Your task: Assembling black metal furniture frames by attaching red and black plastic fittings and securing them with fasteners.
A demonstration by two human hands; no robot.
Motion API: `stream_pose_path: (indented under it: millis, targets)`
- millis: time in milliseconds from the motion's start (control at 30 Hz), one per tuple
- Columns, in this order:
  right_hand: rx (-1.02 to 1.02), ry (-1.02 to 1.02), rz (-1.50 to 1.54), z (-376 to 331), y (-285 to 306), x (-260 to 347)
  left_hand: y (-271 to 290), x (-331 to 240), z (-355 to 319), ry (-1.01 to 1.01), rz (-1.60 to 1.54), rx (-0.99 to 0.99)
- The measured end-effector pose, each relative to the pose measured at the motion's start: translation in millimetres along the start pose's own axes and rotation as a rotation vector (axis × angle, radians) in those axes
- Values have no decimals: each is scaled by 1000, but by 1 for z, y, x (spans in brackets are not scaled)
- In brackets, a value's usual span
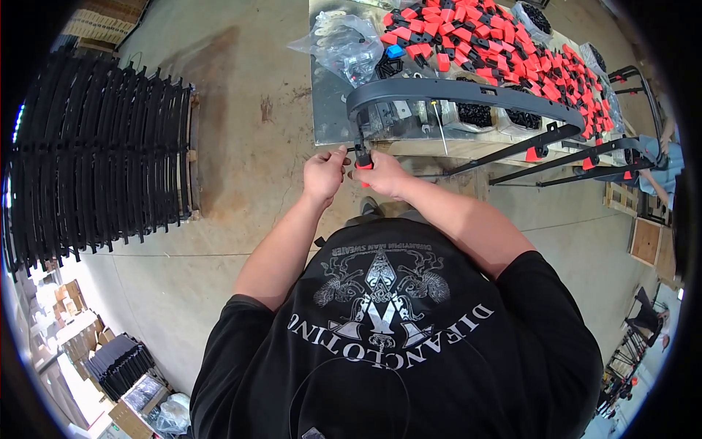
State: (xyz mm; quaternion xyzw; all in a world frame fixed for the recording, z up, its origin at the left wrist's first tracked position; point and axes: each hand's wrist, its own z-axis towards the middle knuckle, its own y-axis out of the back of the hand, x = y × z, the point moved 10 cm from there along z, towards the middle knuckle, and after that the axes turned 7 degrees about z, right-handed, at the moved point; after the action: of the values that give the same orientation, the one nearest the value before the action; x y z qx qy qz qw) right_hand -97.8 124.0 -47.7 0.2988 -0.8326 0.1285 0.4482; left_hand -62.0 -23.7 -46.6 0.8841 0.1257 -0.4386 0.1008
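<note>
A black curved metal frame (453, 89) rests across the table's front edge, with a bend at its near left end. At that end sits a red-and-black plastic piece (363, 156). My right hand (385, 175) closes its fingers round this piece from the right. My left hand (325, 174) is beside it on the left, thumb and fingers pinched at a short thin dark rod (352, 149) that points toward the piece. Whether the rod is a bolt or a tool I cannot tell. The fingertips partly hide where rod and piece meet.
The table (333, 121) carries a heap of red-and-black pieces (504, 44), a clear plastic bag (344, 47), boxes of small black parts (474, 113) and a yellow-handled screwdriver (439, 126). A tall stack of black bars (102, 154) stands left. Another person (662, 172) works at far right.
</note>
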Motion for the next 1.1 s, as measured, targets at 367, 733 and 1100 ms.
stream_pose_path:
  millis: [367,733,1100]
  targets:
    - [-77,196,-63,12,3,-6,9,-12,6,-77,168,-76]
    - [-28,174,334,19,3,-9,2,-23,11,-157,168,-2]
    - [3,-1,495,9,5,-21,-14,-40,-2,-196,656,-22]
